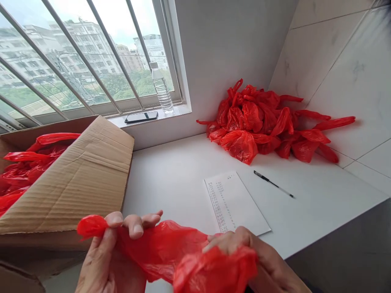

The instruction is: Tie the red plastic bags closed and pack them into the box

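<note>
A crumpled red plastic bag (171,252) is stretched between both hands at the bottom of the view. My left hand (113,252) grips its left end, fingers curled over the plastic near the cardboard box (82,179). My right hand (259,260) is closed on the bag's right end, with a bunched fold over the knuckles. Both hands hover over the front edge of the white counter (171,179).
The open cardboard box at left holds more red bags (24,167). A pile of knotted red bags (262,122) lies in the far right corner. A printed sheet (235,203) and a pen (273,184) lie mid-counter. A phone (141,117) and a water bottle (161,87) sit on the windowsill.
</note>
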Tool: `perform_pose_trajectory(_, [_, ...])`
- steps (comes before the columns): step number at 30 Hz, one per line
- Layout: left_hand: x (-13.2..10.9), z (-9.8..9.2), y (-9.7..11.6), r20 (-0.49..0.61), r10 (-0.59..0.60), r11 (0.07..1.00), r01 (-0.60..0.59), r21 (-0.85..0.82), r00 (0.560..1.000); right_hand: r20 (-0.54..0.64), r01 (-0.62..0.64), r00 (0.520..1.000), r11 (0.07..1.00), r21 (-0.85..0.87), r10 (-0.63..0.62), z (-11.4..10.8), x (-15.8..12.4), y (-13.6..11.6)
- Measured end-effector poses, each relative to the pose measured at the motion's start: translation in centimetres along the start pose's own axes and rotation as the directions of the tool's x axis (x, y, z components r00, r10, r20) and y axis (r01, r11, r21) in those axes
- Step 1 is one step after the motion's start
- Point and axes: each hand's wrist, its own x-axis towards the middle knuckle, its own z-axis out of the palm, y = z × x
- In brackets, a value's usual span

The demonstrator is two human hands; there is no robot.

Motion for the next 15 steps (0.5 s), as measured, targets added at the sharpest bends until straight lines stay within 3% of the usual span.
perform_pose_trajectory(1, [-0.1, -0.3, 0.2, 0.027, -0.027, 0.999, 0.028, -0.018, 0.999, -0.082, -0.092, 0.991, 0.985, 0.147, 0.105, -0.3, 0.2, -0.6])
perform_pose_trajectory(3, [-0.6, -0.7, 0.4, 0.091, -0.099, 0.994, 0.103, -0.035, 0.991, -0.214, -0.209, 0.928, 0.902, 0.377, 0.304, -0.7, 0.4, -1.4])
perform_pose_trajectory(5, [-1.4, -0.6, 0.4, 0.147, -0.163, 0.985, 0.170, -0.038, 0.976, -0.266, -0.213, 0.892, 0.858, 0.467, 0.366, -0.8, 0.4, -1.6])
perform_pose_trajectory(11, [-3.5, 1.8, -0.2, 0.188, -0.336, 0.940, 0.340, 0.007, 0.923, -0.139, -0.297, 0.934, 0.930, 0.216, 0.330, 0.3, 0.7, -2.4])
perform_pose_trajectory(15, [-4.0, 2.9, -0.8, 0.101, -0.300, 0.949, 0.286, 0.132, 0.949, -0.196, -0.314, 0.920, 0.937, 0.151, 0.340, 0.8, 2.5, -3.5])
